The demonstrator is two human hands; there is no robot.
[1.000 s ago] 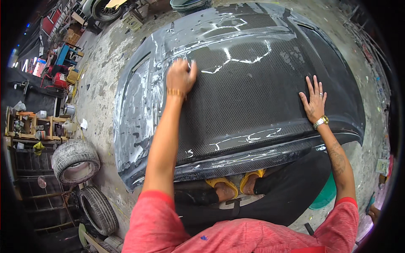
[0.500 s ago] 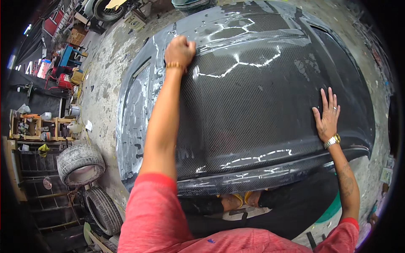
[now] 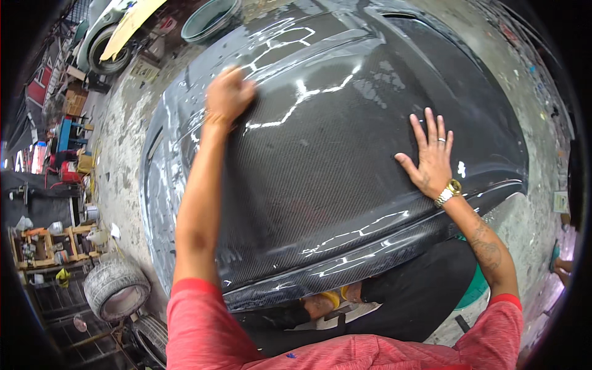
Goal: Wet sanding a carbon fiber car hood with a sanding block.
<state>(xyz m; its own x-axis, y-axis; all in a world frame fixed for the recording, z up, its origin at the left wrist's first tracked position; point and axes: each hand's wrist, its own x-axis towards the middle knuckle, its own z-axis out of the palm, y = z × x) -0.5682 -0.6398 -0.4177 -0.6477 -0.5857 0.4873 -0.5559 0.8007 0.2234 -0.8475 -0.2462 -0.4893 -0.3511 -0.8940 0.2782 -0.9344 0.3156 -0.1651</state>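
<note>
A large car hood (image 3: 296,166) with a dark carbon-fibre weave lies in front of me, wet and glossy in places and smeared grey along its left side. My left hand (image 3: 229,94), blurred by motion, is curled into a fist against the hood's far left part, by the raised centre panel. Whatever its fingers may hold is hidden beneath them. Flat on the right side of the hood rests my right hand (image 3: 430,154), fingers spread, nothing in it. It wears a ring and a gold-and-silver wristwatch (image 3: 448,193).
Beyond the hood stands a dark green tub (image 3: 211,21). At left are a worn tyre (image 3: 117,287), another tyre (image 3: 151,336) and a wooden rack (image 3: 52,246) with cans. A car wheel (image 3: 111,49) is at far left. Part of a green basin (image 3: 473,290) shows beside my leg.
The view has turned, so the hood sits further left in the picture. Both hands stay at about the same places on it. My right fingers are spread somewhat wider.
</note>
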